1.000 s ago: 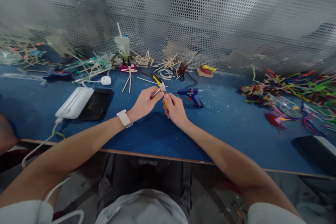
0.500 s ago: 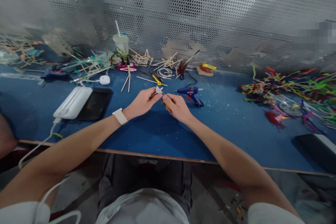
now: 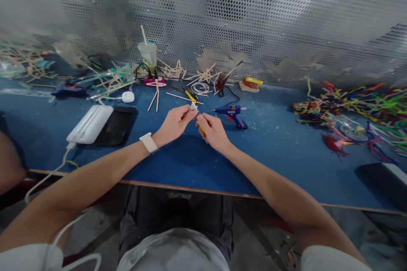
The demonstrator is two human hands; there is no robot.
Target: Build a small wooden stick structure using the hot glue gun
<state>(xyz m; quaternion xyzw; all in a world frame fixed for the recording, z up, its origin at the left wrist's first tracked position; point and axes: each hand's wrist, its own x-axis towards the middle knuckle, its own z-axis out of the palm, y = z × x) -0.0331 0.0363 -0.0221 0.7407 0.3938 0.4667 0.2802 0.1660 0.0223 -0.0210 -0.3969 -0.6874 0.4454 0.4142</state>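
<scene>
My left hand (image 3: 177, 123), with a pale band on its wrist, pinches a small white piece (image 3: 193, 106) between thumb and fingers. My right hand (image 3: 215, 132) is closed around a yellow-handled knife (image 3: 200, 126), mostly covered by the fingers. Its metal end meets the white piece where the two hands come together, above the blue table (image 3: 197, 165). Just right of my hands lies a blue glue gun (image 3: 233, 114). Behind them are a yellow and black tool (image 3: 191, 94) and a thin wooden stick (image 3: 178, 97).
A white power bank (image 3: 90, 125) and a black phone (image 3: 118, 126) lie at left. Along the mesh wall stand a drink cup (image 3: 148, 54), a pink socket block (image 3: 154, 81) and wooden sticks (image 3: 205, 75). Colourful pipe cleaners (image 3: 346, 101) spread at right. Another person's arm (image 3: 11, 156) shows at far left.
The white piece has turned slightly and shifted a little to the right with my left hand. Both hands keep their grips, and the view has moved slightly.
</scene>
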